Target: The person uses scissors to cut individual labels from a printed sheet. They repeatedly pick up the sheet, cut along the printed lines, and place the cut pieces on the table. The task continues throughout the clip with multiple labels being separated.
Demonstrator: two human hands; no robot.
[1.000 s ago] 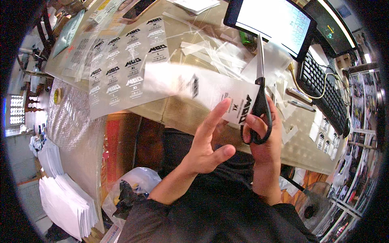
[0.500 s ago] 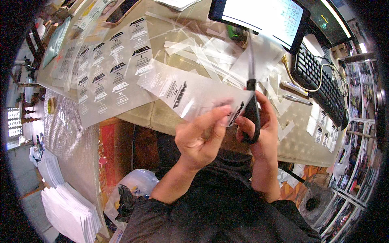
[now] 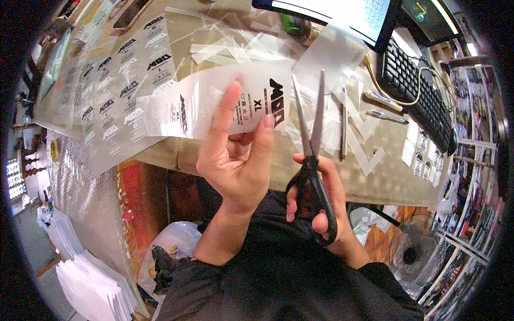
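Between the fingers of my left hand (image 3: 235,155) is a translucent strip with black printed labels (image 3: 203,93), its index finger stretched up along the film. The strip reaches left over a larger sheet of printed labels (image 3: 128,75) lying on the table (image 3: 321,176). My right hand (image 3: 332,192) grips black-handled scissors (image 3: 312,166) with the blades pointing up and slightly apart, just right of the strip. The blades touch nothing that I can make out. Cut translucent scraps (image 3: 214,52) are scattered behind the strip, and small cut labels (image 3: 423,158) lie at the table's right.
A tablet (image 3: 369,13), a dark monitor (image 3: 428,18), a keyboard (image 3: 412,85), a cable (image 3: 401,96) and pens (image 3: 386,115) are at the back right. Paper stacks (image 3: 88,286) stand at lower left, a plastic bag (image 3: 171,241) below the table, a fan (image 3: 412,251) at lower right.
My left hand has closed on the strip and lifted it up and leftward. The scissors have dropped lower and left, away from the strip's edge, and their blades have parted.
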